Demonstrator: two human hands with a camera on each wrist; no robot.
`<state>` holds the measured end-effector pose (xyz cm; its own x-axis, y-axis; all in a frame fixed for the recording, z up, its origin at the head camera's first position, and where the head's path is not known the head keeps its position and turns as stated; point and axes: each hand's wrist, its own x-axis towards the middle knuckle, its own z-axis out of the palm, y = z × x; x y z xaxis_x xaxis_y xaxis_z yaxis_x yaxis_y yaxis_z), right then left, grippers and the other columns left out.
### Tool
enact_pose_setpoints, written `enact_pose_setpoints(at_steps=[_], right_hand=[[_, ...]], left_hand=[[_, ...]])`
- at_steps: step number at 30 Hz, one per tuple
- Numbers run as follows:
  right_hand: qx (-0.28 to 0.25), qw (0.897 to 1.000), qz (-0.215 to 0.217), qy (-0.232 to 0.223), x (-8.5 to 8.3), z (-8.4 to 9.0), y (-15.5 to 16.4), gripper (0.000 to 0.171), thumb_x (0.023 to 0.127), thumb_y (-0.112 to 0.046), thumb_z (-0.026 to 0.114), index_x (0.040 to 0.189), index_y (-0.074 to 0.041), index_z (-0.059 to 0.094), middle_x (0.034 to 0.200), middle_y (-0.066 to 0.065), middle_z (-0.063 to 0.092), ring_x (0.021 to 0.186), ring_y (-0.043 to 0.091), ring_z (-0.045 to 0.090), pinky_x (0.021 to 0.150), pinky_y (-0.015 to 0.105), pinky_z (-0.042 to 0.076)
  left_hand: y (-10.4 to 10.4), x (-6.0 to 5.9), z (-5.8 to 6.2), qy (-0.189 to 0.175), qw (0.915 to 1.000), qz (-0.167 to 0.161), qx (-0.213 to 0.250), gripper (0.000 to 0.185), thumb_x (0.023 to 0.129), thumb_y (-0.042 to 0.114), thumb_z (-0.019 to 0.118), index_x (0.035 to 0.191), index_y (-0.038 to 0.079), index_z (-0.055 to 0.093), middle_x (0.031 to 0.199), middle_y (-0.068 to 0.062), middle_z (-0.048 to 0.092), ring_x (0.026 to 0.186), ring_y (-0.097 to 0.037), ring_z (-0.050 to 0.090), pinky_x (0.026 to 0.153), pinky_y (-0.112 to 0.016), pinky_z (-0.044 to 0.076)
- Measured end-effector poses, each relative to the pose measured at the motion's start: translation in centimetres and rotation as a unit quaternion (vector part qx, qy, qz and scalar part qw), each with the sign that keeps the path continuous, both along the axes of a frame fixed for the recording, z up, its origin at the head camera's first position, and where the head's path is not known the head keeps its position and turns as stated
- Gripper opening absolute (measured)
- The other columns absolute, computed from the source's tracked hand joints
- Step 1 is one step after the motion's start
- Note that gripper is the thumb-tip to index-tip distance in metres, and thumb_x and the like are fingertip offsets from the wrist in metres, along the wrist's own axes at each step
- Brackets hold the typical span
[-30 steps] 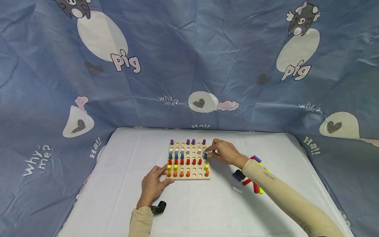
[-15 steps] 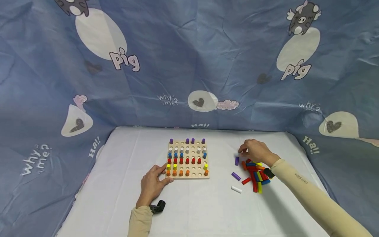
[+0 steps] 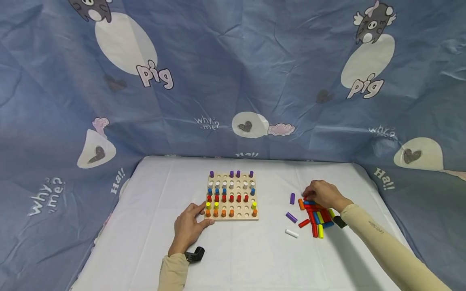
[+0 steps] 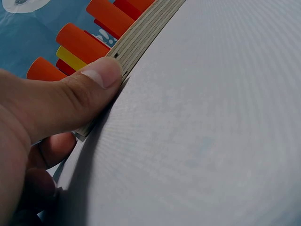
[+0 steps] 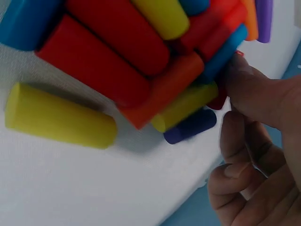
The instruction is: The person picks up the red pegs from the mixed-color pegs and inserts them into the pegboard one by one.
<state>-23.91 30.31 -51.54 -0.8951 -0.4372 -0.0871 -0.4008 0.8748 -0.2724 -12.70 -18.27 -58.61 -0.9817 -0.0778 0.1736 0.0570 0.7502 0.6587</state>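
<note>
A pale wooden pegboard (image 3: pixel 238 209) lies on the white table with rows of purple, white, blue, red, yellow and orange pegs standing in it. My left hand (image 3: pixel 188 226) holds its near left corner, the thumb pressed on the layered front edge in the left wrist view. My right hand (image 3: pixel 324 195) is over the far end of a pile of loose coloured pegs (image 3: pixel 320 217). Its thumb and fingers appear to pinch a red peg (image 5: pixel 217 101), mostly hidden behind the thumb. A blue peg (image 5: pixel 225 54) and a yellow peg (image 5: pixel 186 106) lie close by.
Two purple pegs (image 3: pixel 291 217), a white peg (image 3: pixel 292 233) and a red peg (image 3: pixel 303 223) lie apart between pile and board. A blue patterned cloth (image 3: pixel 255 81) hangs behind the table and around its sides.
My right hand has let go at the board's right side and moved right to the loose pegs, then slightly farther right and nearer. The left hand has stayed on the board.
</note>
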Motion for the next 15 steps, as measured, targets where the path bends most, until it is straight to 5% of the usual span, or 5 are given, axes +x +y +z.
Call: enact_pose_setpoints(at_steps=[15], right_hand=[[0.013,0.997,0.005,0.077,0.4,-1.2,-0.7,0.01,0.089,-0.013,0.086,0.096,-0.019,0.084,0.09,-0.006,0.071,0.085,0.017,0.066,0.079,0.048,0.061]], left_hand=[[-0.1,0.0,-0.2,-0.007,1.0,0.001,-0.001,0.074,0.075,0.035,0.097,0.14,0.015,0.071,0.093,0.008,0.061,0.063,-0.008,0.041,0.061,-0.027,0.033]])
